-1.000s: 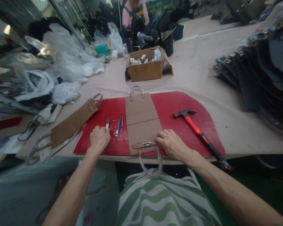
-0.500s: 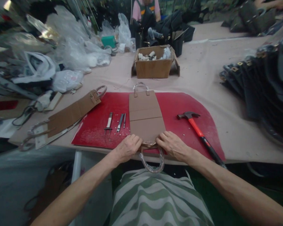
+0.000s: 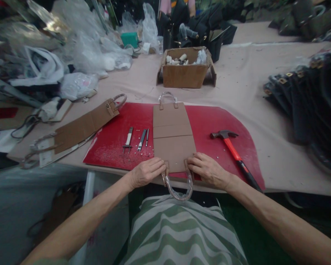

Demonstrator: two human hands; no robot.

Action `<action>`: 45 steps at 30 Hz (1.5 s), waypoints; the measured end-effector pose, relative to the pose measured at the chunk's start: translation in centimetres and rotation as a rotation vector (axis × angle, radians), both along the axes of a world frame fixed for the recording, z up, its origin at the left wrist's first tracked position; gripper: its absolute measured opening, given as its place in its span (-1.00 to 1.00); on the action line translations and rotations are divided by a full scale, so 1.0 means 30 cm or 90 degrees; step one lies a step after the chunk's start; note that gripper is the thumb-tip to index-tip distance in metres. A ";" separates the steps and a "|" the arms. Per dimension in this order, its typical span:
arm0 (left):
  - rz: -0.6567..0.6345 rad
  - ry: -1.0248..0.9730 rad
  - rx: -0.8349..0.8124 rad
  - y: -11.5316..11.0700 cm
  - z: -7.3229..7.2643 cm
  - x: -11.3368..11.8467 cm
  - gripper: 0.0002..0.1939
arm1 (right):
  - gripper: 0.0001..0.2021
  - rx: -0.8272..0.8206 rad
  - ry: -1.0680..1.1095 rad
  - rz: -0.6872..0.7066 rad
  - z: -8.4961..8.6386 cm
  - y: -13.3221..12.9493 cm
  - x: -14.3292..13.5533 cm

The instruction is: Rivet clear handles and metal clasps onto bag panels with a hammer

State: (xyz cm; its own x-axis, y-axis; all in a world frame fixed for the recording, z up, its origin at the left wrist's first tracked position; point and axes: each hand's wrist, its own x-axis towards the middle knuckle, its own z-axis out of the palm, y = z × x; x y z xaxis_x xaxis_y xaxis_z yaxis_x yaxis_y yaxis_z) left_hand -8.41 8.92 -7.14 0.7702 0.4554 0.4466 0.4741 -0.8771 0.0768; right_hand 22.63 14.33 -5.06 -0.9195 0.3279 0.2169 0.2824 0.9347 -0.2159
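A flat tan bag panel (image 3: pixel 172 129) lies on a red mat (image 3: pixel 206 121), with a plastic-wrapped handle at its far end. The near wrapped handle (image 3: pixel 182 197) hangs over the table edge toward my striped apron. My left hand (image 3: pixel 148 172) pinches the panel's near left corner at the base of that handle. At the near right corner, my right hand (image 3: pixel 208 171) grips the other handle base with fingers closed. Left of the panel lie metal punches (image 3: pixel 142 140) and a pronged tool (image 3: pixel 128 140). A red-handled hammer (image 3: pixel 233 149) rests on the right.
Another tan panel (image 3: pixel 84 127) lies at the left. Beyond the mat stands a cardboard box (image 3: pixel 183 76) of small items. Dark bag pieces (image 3: pixel 298 95) are stacked at the right, plastic bags (image 3: pixel 85 44) at the left. A person (image 3: pixel 165 6) is behind black bags.
Both hands have moved slightly apart at the near corners. The near edge of the panel now lies flatter, and the bases of the handle show. The view has shifted a little.
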 end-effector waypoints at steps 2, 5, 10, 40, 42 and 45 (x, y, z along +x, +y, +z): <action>0.052 -0.010 -0.003 -0.020 -0.015 0.019 -0.66 | -0.78 -0.010 0.057 -0.043 -0.023 -0.023 -0.008; 0.114 -0.055 -0.033 -0.046 -0.029 0.049 -0.62 | -0.71 -0.056 0.136 -0.141 -0.050 -0.063 -0.022; 0.202 -0.156 -0.124 -0.068 -0.028 0.066 -0.57 | -0.64 -0.102 0.182 -0.231 -0.070 -0.103 -0.031; 0.789 0.178 -0.498 0.350 0.174 -0.140 -0.75 | -0.62 -0.109 0.215 -0.268 -0.089 -0.089 -0.028; 0.779 0.209 -0.516 0.366 0.176 -0.141 -0.73 | -0.62 -0.129 0.206 -0.274 -0.084 -0.093 -0.030; 0.777 0.206 -0.556 0.382 0.175 -0.135 -0.77 | -0.62 -0.138 0.203 -0.281 -0.079 -0.096 -0.031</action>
